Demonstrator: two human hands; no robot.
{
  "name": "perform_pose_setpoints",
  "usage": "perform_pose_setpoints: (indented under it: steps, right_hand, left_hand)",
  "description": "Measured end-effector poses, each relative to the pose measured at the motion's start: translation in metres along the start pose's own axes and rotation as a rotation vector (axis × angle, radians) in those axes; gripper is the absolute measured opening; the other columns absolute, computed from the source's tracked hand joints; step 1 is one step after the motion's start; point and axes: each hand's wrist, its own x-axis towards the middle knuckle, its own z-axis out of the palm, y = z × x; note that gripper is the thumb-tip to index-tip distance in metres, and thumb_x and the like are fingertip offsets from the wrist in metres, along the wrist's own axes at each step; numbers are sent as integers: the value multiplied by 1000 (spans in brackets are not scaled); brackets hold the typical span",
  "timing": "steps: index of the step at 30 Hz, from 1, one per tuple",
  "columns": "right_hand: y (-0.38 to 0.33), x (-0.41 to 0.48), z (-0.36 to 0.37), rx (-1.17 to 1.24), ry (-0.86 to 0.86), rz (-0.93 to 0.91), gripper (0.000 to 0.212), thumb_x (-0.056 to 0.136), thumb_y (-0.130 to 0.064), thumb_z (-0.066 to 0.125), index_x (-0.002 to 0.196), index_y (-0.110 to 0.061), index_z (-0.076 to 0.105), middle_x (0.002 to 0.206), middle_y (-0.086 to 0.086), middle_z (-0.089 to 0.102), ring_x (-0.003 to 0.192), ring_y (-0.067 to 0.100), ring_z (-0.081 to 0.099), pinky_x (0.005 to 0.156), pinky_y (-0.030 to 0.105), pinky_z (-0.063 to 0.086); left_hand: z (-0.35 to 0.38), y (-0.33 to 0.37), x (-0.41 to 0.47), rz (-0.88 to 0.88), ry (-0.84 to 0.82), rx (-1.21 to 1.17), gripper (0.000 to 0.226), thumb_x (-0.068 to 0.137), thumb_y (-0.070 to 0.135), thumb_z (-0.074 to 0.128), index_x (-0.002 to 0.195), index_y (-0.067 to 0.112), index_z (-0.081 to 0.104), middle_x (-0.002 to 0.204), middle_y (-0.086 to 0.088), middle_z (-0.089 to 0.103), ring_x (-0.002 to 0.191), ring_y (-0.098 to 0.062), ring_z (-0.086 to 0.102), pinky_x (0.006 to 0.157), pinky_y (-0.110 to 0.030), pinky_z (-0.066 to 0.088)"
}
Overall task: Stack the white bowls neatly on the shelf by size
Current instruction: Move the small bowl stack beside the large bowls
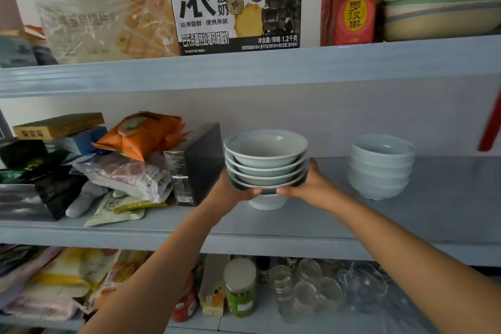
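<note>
A stack of several wide white bowls (265,163) stands on the middle shelf (447,211), its foot on the board. My left hand (233,190) grips the stack's lower left side, thumb curled over the front of the bottom rim. My right hand (306,187) grips the lower right side the same way, the two thumbs almost meeting in front. A second stack of several smaller, deeper white bowls (381,167) stands apart to the right on the same shelf, untouched.
A black box (195,163) stands close to the left of the held stack, with piled snack bags (135,138) beyond it. A milk carton (233,0) and a large bowl (442,17) sit on the upper shelf. Glass jars (303,287) fill the lower shelf.
</note>
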Motion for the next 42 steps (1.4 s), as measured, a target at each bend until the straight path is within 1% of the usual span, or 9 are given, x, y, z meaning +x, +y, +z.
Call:
perform_pose_setpoints:
  steps: [2, 5, 17, 20, 25, 32, 34, 37, 42]
  right_hand:
    - [14, 6, 1, -20, 19, -57, 110, 45, -53, 91, 136, -17, 42, 133, -1, 59, 123, 12, 56, 103, 41, 46]
    - [27, 16, 3, -21, 35, -78, 100, 43, -51, 90, 130, -20, 52, 126, -3, 65, 118, 12, 59, 101, 41, 48]
    - [53, 72, -28, -90, 69, -50, 107, 41, -62, 87, 131, -20, 48, 128, -2, 62, 119, 13, 58, 99, 44, 49]
    - [57, 88, -35, -106, 88, -10, 112, 38, -65, 85, 131, -18, 45, 128, -1, 62, 118, 15, 58, 97, 44, 50]
    - [88, 134, -43, -111, -10, -19, 112, 36, -68, 86, 130, -18, 50, 128, 1, 62, 118, 16, 59, 98, 44, 50]
    - [50, 134, -39, -155, 1, -24, 80, 54, -30, 90, 126, -10, 60, 125, 8, 66, 116, 18, 60, 96, 34, 49]
    - [51, 137, -39, -156, -11, -15, 70, 63, -17, 89, 126, -8, 60, 125, 10, 65, 115, 19, 60, 95, 31, 47]
    - [51, 140, -37, -144, -1, -11, 82, 52, -33, 89, 125, -9, 61, 122, 9, 67, 113, 19, 62, 95, 35, 49]
    - [65, 149, -39, -111, -3, 29, 99, 39, -50, 88, 126, -13, 59, 120, 4, 68, 110, 16, 64, 96, 43, 52]
  left_hand:
    - [1, -7, 6, 36, -2, -13, 68, 74, 5, 80, 135, 13, 51, 127, -2, 65, 114, -10, 63, 87, -20, 55]
    - [0, -15, 15, 43, -17, -13, 68, 74, 9, 80, 136, 16, 51, 127, 1, 66, 115, -10, 63, 87, -21, 55]
    - [15, -40, 86, 34, -2, -49, 68, 69, 11, 85, 131, 13, 57, 126, -5, 67, 118, -19, 63, 95, -36, 55]
    - [21, -46, 104, 57, 20, -99, 71, 66, 11, 86, 131, 9, 57, 125, -6, 67, 117, -19, 64, 86, -27, 56]
    - [22, -50, 126, 91, 56, -187, 98, 46, 38, 93, 129, 0, 57, 124, -13, 67, 114, -20, 65, 81, -22, 55]
    - [16, -66, 151, 103, 101, -146, 113, 32, 54, 92, 126, -1, 59, 118, -5, 69, 106, -6, 68, 78, -18, 55]
    - [13, -70, 157, 65, 98, -137, 114, 31, 54, 93, 126, 1, 60, 119, -6, 69, 111, -12, 66, 83, -25, 57]
    - [9, -72, 162, 20, 69, -127, 109, 35, 47, 95, 128, 2, 59, 125, -13, 66, 119, -26, 62, 94, -43, 54]
    - [9, -71, 165, -1, 20, -121, 102, 41, 41, 95, 129, 4, 58, 126, -11, 66, 119, -24, 62, 97, -47, 52]
